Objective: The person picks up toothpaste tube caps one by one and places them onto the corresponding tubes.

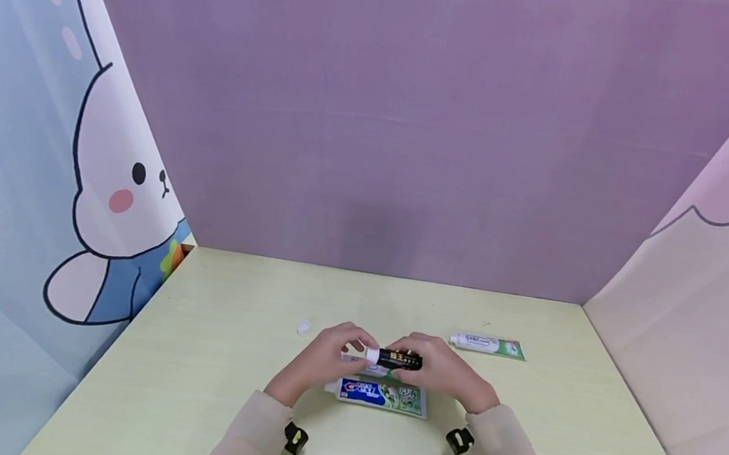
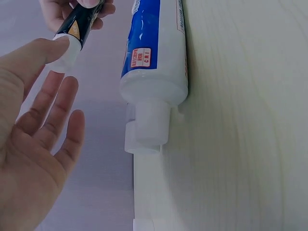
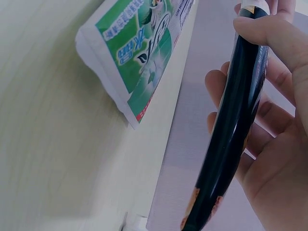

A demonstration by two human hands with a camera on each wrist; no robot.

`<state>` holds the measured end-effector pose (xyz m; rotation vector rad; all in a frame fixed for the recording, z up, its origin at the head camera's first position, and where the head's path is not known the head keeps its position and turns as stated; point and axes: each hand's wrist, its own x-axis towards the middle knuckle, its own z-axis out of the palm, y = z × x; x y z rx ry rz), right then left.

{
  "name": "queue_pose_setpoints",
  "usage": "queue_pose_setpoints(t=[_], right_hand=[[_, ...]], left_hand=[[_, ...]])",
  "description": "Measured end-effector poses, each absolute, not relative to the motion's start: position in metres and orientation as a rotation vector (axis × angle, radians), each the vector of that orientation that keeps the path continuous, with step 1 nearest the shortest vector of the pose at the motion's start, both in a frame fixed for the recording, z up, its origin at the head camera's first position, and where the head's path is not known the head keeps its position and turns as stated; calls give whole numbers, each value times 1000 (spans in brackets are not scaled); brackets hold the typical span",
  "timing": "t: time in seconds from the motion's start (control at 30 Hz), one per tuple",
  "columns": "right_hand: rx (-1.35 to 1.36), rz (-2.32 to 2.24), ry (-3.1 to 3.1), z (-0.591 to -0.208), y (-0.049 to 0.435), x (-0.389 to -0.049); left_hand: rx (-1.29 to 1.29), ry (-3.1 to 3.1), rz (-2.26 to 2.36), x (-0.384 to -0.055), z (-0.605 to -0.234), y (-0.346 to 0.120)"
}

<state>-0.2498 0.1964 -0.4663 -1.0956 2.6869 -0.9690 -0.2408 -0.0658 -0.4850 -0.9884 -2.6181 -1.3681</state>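
Note:
A black tube [image 1: 402,360] with gold lettering and a white cap [image 1: 373,355] is held level above the table. My left hand [image 1: 326,357] pinches the cap between thumb and a finger, its other fingers loosely bent in the left wrist view. Around the dark tube body [image 3: 236,101], my right hand [image 1: 439,367] grips with the thumb on top near the cap end. Below the hands lies a blue, white and green toothpaste tube [image 1: 380,397], its white cap [image 2: 153,120] to the left. Just behind it, another white and green tube [image 1: 355,364] is mostly hidden.
A white and green toothpaste tube [image 1: 488,345] lies on the light wooden table [image 1: 228,317] to the right. Left of the hands rests a small whitish round piece [image 1: 304,326]. A purple cloth [image 1: 382,125] closes off the back, with printed cloths at both sides.

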Motion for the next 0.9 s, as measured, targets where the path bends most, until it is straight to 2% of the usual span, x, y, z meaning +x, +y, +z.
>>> queue_pose_setpoints(t=[0.37, 0.67, 0.9], right_hand=[[-1106, -983, 2684, -466, 194, -249], [-1118, -963, 2704, -467, 196, -249], [-1102, -978, 2688, -467, 196, -249]], left_hand=[[-967, -2670, -1391, -240, -482, -68], [-787, -2797, -1405, -240, -482, -65], [-771, -2809, -1380, -239, -482, -65]])
